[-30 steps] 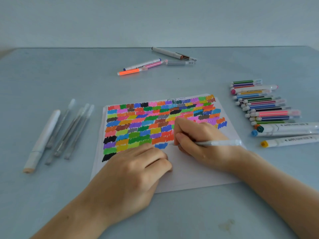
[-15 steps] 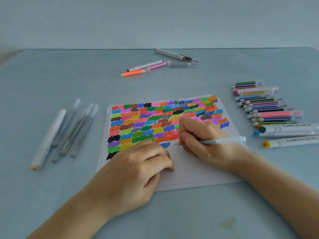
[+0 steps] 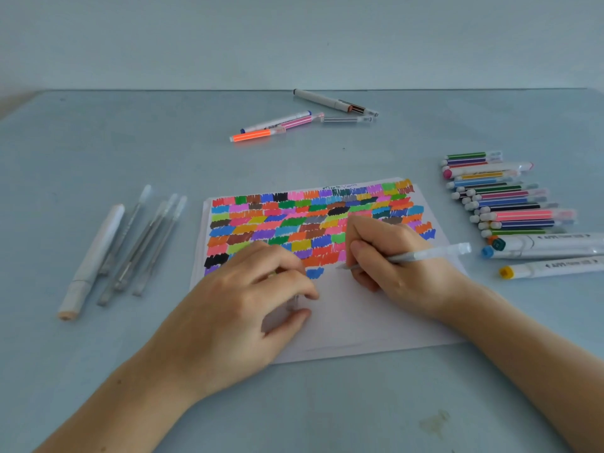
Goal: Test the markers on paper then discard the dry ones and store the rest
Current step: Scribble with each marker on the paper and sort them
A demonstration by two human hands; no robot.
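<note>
Two hands on paper: right hand grips clear pen, left hand pinches cap, markers right.

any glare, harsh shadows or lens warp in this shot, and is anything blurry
Head view: light is soft and even, no glare on the table; only faint shadows under the left hand and right hand. Wide-angle warp bows the table's far edge and splays the forearms outward. The picture is mildly soft overall; print on the big markers at right is unreadable.
</note>
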